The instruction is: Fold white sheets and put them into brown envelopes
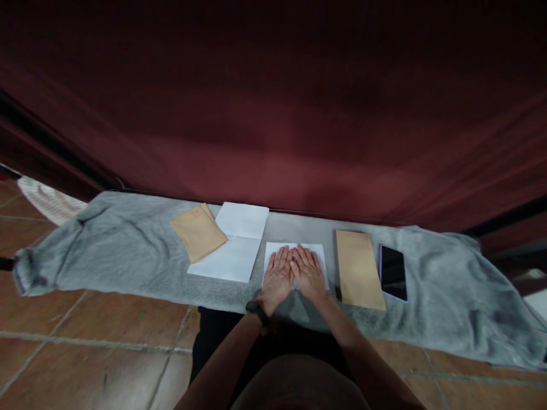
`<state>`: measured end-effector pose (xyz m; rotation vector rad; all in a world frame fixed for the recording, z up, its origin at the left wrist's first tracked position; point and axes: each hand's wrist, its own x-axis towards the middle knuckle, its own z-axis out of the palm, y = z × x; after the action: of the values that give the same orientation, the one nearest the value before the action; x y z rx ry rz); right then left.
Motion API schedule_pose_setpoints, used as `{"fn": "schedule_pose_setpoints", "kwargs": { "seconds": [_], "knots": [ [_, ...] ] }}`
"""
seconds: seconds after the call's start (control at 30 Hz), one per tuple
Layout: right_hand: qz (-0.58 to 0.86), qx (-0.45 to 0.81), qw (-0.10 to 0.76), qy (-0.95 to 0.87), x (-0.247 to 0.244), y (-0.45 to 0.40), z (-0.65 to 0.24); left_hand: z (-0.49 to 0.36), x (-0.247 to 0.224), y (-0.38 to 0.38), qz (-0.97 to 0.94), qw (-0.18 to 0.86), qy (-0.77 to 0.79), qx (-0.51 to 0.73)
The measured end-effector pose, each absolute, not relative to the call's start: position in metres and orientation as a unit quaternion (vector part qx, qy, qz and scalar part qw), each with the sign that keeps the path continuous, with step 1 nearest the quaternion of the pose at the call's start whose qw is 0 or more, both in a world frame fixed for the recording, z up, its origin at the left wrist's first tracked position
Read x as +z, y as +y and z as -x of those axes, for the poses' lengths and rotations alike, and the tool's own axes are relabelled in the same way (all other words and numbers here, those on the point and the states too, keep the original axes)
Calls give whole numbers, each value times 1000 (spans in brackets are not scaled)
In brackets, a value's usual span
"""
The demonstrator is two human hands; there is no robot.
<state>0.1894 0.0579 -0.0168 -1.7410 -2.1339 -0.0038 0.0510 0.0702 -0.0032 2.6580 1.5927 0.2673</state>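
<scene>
Both of my hands lie flat on a white sheet of paper (319, 251) at the middle of the grey cloth. My left hand (277, 276) presses on its left part, fingers stretched forward, with a dark watch on the wrist. On the right part rests my right hand (309, 273), its palm down and fingers extended. The two hands touch or nearly touch along their inner edges. To their left lies a larger white paper (239, 250) with a crease across it, and brown envelopes (200, 233) overlap its left side. A stack of brown envelopes (359, 270) sits to the right.
A phone (393, 272) with a dark screen lies right of the brown stack. Grey cloth (128, 245) covers the long narrow surface. Behind it rises a dark red fabric wall (273, 142). Tiled floor (119, 370) shows below, and a striped cloth (49, 199) at the far left.
</scene>
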Motion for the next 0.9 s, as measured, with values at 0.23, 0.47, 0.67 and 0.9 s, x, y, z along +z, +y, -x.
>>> {"fn": "schedule_pose_setpoints", "kwargs": {
  "seconds": [0.23,0.47,0.67,0.9],
  "knots": [
    [655,-47,191,-730,-23,65,-198,-54,-4,82,-833,23,545,94],
    [694,-64,205,-687,-28,59,-201,-55,-5,82,-808,30,579,101],
    [716,-56,201,-667,-28,51,-204,-54,-7,74,-789,15,603,114],
    [723,-43,198,-661,-29,40,-207,-51,-10,56,-776,-2,612,152]
  ]
}}
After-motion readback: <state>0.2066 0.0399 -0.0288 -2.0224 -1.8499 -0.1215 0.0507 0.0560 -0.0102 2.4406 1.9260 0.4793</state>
